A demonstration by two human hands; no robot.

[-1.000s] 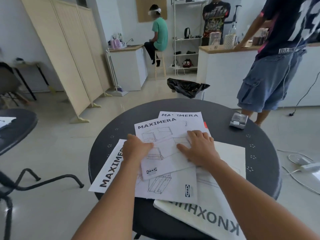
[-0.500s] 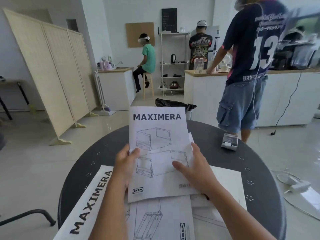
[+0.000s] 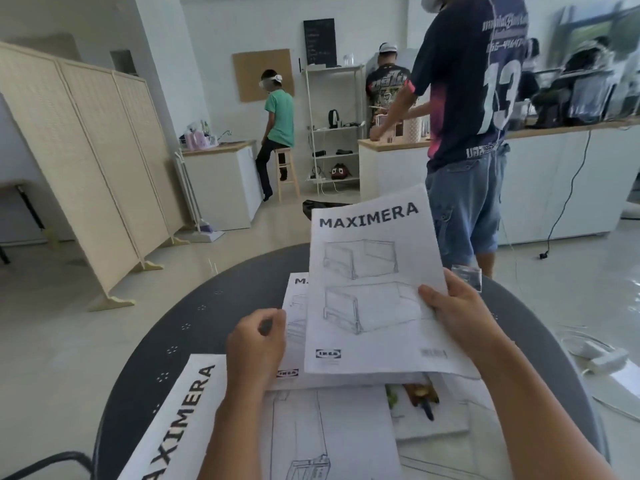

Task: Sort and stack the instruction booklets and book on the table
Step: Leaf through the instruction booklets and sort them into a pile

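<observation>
Grip: right hand (image 3: 460, 317) pinches the right edge of the top booklet (image 3: 374, 292), thumb on the cover, fingers behind, holding it raised and tilted, title end away from the person. Left hand (image 3: 258, 344) loosely curled, empty, just beside a second booklet (image 3: 294, 327) that lies under and left of the raised one. Long axes of both run away from the body, near parallel. Left hand is nearer the second booklet. More booklets (image 3: 329, 434) lie flat on the table (image 3: 242, 282) close to the body. Both forearms reach forward, low over the pile.
</observation>
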